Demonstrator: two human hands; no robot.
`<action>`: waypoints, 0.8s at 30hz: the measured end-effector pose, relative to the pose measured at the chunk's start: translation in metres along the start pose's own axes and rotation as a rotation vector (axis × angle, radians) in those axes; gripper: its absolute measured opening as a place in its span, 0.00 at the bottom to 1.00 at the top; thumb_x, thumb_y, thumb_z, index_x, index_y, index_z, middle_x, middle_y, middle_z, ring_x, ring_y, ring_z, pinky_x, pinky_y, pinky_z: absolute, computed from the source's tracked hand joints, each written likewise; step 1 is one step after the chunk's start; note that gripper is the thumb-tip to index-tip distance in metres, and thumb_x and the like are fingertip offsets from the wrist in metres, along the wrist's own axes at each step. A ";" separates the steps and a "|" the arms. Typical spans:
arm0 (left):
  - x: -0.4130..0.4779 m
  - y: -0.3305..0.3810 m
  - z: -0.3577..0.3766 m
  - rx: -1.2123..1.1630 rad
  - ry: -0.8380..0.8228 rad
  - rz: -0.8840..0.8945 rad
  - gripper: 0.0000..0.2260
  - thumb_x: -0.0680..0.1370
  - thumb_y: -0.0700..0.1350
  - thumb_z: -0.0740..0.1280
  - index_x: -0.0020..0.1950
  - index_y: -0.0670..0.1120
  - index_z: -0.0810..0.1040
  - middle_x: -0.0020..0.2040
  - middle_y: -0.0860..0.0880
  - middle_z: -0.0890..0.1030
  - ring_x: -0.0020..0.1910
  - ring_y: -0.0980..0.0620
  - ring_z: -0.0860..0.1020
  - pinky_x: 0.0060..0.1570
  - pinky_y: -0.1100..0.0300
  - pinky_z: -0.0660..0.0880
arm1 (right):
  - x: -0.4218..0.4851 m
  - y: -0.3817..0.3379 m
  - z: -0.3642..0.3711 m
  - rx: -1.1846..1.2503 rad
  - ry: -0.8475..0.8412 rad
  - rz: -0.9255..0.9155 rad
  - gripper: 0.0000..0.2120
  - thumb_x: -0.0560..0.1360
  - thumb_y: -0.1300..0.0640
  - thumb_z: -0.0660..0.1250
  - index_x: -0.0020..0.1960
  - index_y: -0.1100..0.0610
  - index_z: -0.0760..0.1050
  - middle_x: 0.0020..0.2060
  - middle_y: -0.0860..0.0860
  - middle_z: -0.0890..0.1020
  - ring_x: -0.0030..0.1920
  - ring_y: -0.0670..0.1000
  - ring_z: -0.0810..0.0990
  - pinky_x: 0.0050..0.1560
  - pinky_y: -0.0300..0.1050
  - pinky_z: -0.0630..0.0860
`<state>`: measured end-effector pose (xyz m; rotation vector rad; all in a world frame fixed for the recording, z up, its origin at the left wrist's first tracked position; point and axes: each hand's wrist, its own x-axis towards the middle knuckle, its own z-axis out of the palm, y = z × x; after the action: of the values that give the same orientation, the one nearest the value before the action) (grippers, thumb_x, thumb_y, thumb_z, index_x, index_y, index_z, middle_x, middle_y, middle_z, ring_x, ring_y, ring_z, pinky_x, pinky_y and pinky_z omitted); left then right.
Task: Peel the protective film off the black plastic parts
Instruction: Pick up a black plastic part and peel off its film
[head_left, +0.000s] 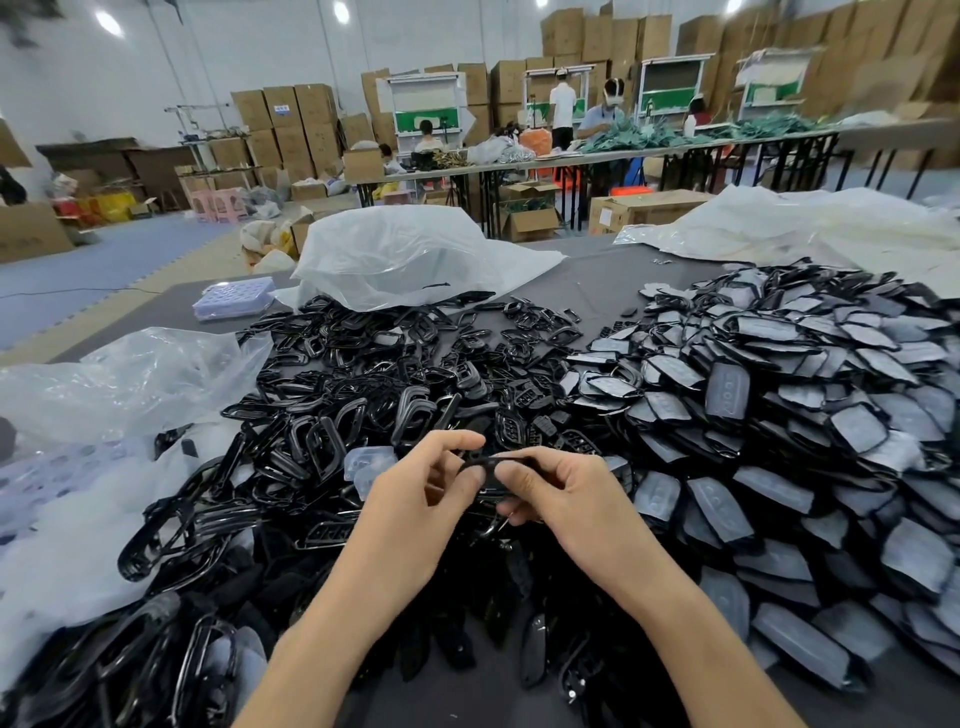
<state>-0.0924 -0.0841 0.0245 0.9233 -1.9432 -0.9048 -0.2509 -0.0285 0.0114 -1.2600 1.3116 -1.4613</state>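
Both hands meet over the middle of the table around one black plastic part. My left hand pinches its left end between thumb and fingertips. My right hand grips its right side with curled fingers, which hide most of the part. Whether film is still on this part cannot be told. A big heap of film-covered black parts lies to the right. A heap of bare glossy black frames lies to the left and ahead. Peeled clear film pieces sit just left of my left hand.
Crumpled clear plastic bags lie at the back of the grey table and another bag at the left. A clear blister tray sits at the far left edge. Other people work at long tables beyond, among stacked cartons.
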 end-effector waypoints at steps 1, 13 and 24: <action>0.000 0.001 0.000 0.080 0.045 0.038 0.12 0.79 0.40 0.70 0.51 0.59 0.79 0.39 0.62 0.78 0.39 0.64 0.76 0.43 0.75 0.69 | 0.001 0.001 0.001 -0.006 0.016 0.000 0.08 0.78 0.56 0.71 0.49 0.44 0.85 0.40 0.50 0.87 0.40 0.47 0.85 0.43 0.38 0.79; 0.002 -0.019 -0.034 0.784 0.439 0.048 0.11 0.79 0.45 0.67 0.60 0.45 0.79 0.53 0.45 0.81 0.49 0.43 0.77 0.51 0.47 0.74 | 0.003 0.005 -0.003 -0.022 0.195 -0.066 0.10 0.78 0.55 0.71 0.49 0.39 0.81 0.34 0.46 0.84 0.36 0.44 0.82 0.41 0.38 0.79; 0.004 -0.027 -0.041 0.540 0.443 0.016 0.03 0.81 0.47 0.65 0.52 0.51 0.78 0.46 0.54 0.82 0.45 0.50 0.79 0.47 0.47 0.76 | 0.003 0.000 -0.004 0.113 0.269 -0.018 0.05 0.79 0.57 0.71 0.51 0.47 0.82 0.39 0.50 0.86 0.39 0.47 0.85 0.41 0.35 0.79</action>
<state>-0.0508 -0.1106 0.0217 1.2835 -1.8142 -0.1251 -0.2556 -0.0302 0.0115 -1.0312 1.3706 -1.7384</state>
